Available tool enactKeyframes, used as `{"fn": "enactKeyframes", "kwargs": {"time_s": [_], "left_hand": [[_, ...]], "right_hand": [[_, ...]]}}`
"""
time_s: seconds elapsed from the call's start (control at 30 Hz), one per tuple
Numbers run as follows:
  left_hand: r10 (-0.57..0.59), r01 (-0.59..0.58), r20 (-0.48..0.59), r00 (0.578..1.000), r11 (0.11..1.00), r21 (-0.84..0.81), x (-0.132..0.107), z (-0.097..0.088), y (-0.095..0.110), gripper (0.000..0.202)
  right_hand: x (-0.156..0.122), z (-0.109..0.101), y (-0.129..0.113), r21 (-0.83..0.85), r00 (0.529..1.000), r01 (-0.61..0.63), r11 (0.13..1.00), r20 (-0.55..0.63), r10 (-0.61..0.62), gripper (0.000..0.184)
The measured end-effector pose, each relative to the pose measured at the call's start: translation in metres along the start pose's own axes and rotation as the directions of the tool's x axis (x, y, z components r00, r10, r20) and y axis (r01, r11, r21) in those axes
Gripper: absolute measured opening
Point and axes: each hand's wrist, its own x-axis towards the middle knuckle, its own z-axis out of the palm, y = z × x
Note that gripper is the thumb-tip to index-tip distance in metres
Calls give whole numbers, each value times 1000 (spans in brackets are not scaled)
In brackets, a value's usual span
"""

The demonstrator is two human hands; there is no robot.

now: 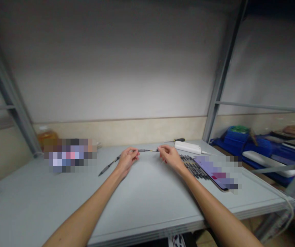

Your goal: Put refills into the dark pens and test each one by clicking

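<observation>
My left hand is closed in a pinch around a dark pen part, whose narrow end points right. Opposite it, the fingers of my right hand pinch a small, thin pen piece with a pale tip. The two pieces are in line, close together; whether they touch is too small to tell. Left of my left hand lies a dark pen, slanting, partly hidden by that hand. Several dark pens lie in rows beside my right wrist, partly covered by it.
Right of the pens lies a phone-like slab, partly blurred out. Behind stand a white power strip with a cable and a screwdriver. A pixelated pile sits at left. Metal posts frame the grey table; blue bins stand right.
</observation>
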Motion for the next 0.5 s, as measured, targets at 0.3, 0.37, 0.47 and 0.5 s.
{"fn": "enactKeyframes", "kwargs": {"time_s": [0.3,0.37,0.47,0.5], "left_hand": [[-25,25,-8,1000,1000,-16,0,-2,0,33],[-24,24,-2,1000,1000,-11,0,-2,-1,33],[-25,25,8,1000,999,-23,0,-1,-1,32],[-27,27,7,1000,999,-29,0,-1,-1,31]], "right_hand": [[0,-1,2,-12,997,60,998,47,-59,33],[0,0,0,-52,997,38,998,69,-35,42],[-1,1,-1,-89,998,12,996,60,-7,51],[-1,1,-1,-86,999,17,996,43,-13,48]]}}
